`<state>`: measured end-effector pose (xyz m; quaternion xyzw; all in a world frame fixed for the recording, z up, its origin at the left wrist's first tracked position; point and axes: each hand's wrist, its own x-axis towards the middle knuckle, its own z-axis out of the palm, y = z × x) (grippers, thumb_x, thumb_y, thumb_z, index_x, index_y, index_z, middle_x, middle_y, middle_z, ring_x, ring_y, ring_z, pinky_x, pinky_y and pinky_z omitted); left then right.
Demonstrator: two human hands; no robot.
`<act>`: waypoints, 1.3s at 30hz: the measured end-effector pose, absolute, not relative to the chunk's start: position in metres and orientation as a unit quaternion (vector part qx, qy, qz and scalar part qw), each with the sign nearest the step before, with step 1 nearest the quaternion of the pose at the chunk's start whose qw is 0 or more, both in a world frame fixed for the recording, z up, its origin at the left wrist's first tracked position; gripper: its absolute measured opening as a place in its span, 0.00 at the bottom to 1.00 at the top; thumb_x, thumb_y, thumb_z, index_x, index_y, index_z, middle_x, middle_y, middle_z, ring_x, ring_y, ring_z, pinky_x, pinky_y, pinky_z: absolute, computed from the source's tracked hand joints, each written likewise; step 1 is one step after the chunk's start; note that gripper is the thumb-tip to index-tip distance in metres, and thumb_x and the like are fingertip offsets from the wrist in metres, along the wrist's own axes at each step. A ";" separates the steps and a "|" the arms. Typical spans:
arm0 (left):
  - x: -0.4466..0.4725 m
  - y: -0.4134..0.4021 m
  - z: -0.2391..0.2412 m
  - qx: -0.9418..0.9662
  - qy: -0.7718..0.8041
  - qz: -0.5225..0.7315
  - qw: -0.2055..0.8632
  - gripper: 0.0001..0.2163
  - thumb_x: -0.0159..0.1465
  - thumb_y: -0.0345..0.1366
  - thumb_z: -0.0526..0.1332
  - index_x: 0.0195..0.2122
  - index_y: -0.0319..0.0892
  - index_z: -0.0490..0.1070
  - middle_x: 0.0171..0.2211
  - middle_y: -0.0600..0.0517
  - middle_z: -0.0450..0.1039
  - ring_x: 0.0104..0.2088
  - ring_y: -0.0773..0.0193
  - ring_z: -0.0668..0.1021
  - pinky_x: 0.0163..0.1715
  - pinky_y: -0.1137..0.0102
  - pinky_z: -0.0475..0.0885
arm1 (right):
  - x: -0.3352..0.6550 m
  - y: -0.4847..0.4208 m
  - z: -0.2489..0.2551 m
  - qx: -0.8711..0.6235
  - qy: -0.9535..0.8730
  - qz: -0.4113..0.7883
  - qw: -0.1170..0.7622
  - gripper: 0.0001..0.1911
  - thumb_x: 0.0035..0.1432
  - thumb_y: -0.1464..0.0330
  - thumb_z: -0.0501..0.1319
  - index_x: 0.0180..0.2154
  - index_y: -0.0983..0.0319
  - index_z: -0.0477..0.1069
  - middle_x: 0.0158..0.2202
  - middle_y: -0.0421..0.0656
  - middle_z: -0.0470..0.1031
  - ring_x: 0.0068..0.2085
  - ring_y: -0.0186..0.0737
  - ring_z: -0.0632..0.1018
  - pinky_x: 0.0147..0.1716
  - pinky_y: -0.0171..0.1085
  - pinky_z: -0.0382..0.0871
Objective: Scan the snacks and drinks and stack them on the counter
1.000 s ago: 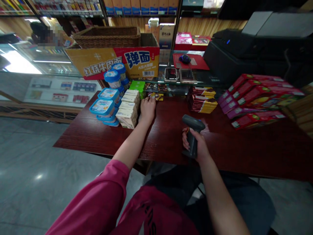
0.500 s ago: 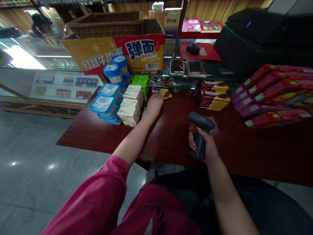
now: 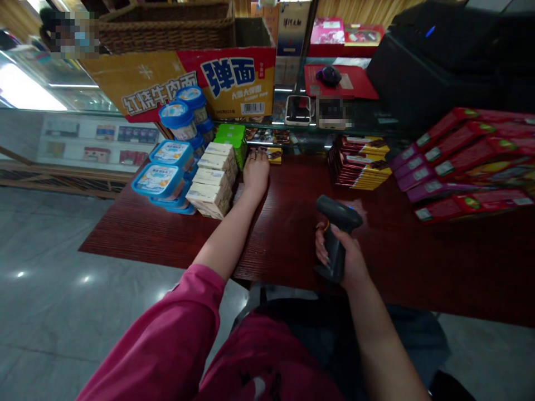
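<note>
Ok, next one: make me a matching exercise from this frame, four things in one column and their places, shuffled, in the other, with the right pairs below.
Things
1. Handheld scanner
2. Computer mouse
3. Blue-lidded tubs
4. Yellow-ended packet

Places
A. Left of the cream boxes
B. At the left hand, partly covered by it
C. On the red sheet
D. Gripped in the right hand

Pairs: 1-D, 2-C, 3-A, 4-B

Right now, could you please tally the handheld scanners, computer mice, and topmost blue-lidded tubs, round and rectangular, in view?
Handheld scanner, in the right hand: 1
Computer mouse: 1
Topmost round tubs: 2
Topmost rectangular tubs: 2
Total: 6
</note>
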<state>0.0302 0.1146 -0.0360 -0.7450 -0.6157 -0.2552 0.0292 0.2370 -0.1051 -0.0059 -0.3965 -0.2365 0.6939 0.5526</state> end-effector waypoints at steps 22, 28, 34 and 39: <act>0.152 0.113 -0.027 -0.869 -0.279 -0.388 -0.125 0.18 0.72 0.34 0.57 0.62 0.50 0.69 0.68 0.48 0.66 0.72 0.54 0.63 0.71 0.51 0.60 | 0.254 -0.108 -0.008 -0.396 -0.176 0.608 0.666 0.14 0.54 0.60 0.69 0.37 0.62 0.73 0.24 0.35 0.68 0.18 0.27 0.65 0.13 0.27 0.59; 0.139 0.086 -0.016 -0.821 -0.347 -0.413 -0.186 0.13 0.75 0.34 0.51 0.55 0.49 0.72 0.62 0.50 0.72 0.68 0.57 0.69 0.68 0.54 0.67 | 0.255 -0.106 -0.007 -0.395 -0.171 0.611 0.665 0.14 0.55 0.60 0.68 0.37 0.61 0.71 0.24 0.34 0.66 0.19 0.27 0.64 0.14 0.27 0.59; 0.116 0.064 -0.033 -0.676 -0.395 -0.524 -0.335 0.15 0.76 0.47 0.53 0.58 0.48 0.64 0.52 0.49 0.77 0.57 0.57 0.80 0.55 0.60 0.80 | 0.252 -0.109 -0.005 -0.395 -0.190 0.608 0.662 0.13 0.53 0.61 0.69 0.36 0.62 0.73 0.24 0.35 0.68 0.18 0.27 0.65 0.13 0.27 0.59; 0.090 0.048 -0.041 -0.666 -0.379 -0.443 -0.465 0.15 0.75 0.44 0.55 0.58 0.46 0.67 0.50 0.48 0.80 0.49 0.58 0.84 0.47 0.61 0.84 | 0.249 -0.114 -0.005 -0.381 -0.225 0.636 0.632 0.14 0.53 0.61 0.70 0.37 0.62 0.73 0.24 0.35 0.69 0.18 0.28 0.66 0.12 0.27 0.60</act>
